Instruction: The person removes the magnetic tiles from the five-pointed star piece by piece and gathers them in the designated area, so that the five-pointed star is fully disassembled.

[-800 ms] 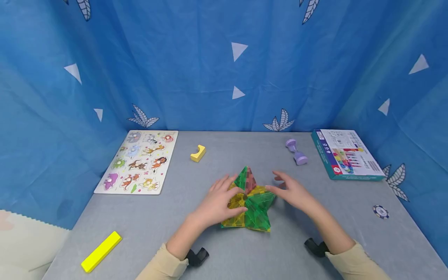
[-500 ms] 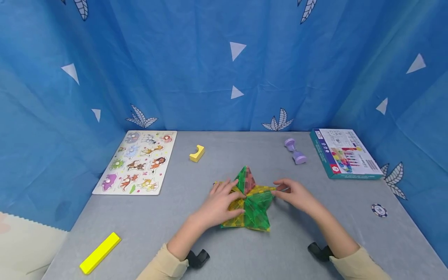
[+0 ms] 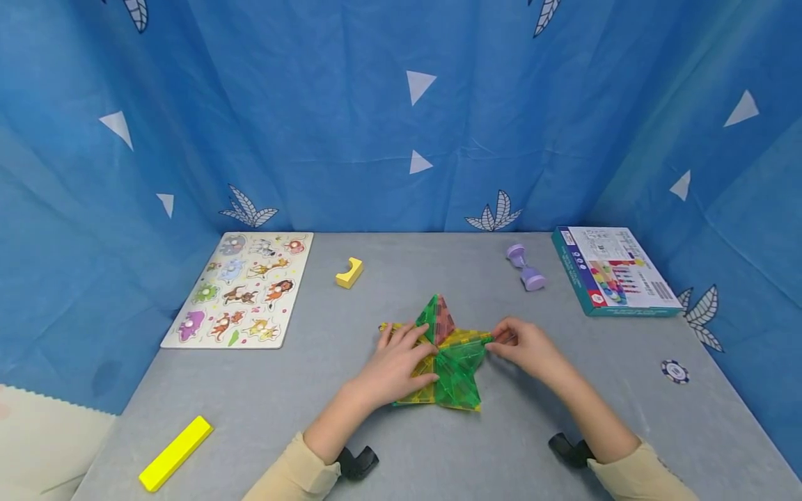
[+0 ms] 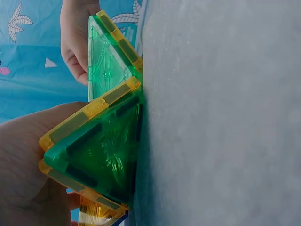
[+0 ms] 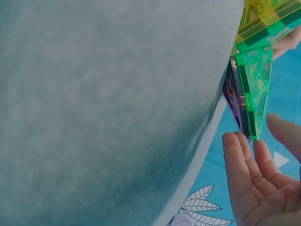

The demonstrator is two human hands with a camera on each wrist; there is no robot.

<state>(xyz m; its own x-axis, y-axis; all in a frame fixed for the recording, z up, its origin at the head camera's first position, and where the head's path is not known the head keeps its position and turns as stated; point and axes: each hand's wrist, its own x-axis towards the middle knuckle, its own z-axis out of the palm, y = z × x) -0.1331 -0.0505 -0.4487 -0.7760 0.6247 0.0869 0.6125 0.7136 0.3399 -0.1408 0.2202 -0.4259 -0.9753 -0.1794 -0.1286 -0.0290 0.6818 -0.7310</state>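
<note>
Tile star (image 3: 456,376) was lying at the centre of the grey table (image 3: 514,445), held between both hands: the left hand (image 3: 393,367) had its fingers spread over the 9 o'clock side, while the thumb and fingers of the right hand (image 3: 531,349) were parted around the 3 o'clock tip, and I could not tell how firmly they touched it. To adjust this tip well, it seemed best to steady the middle lightly and press the edges together gently, without lifting neighbouring tiles. Its green-and-red arm (image 3: 440,321) pointed to 12 o'clock, the others to about 3, 5, 7 and 10, so no single long axis was plain. Farther out, a patterned chip (image 3: 674,371) lay at 3 o'clock, a box (image 3: 633,268) at 2, and a yellow bar (image 3: 176,454) at 8.
</note>
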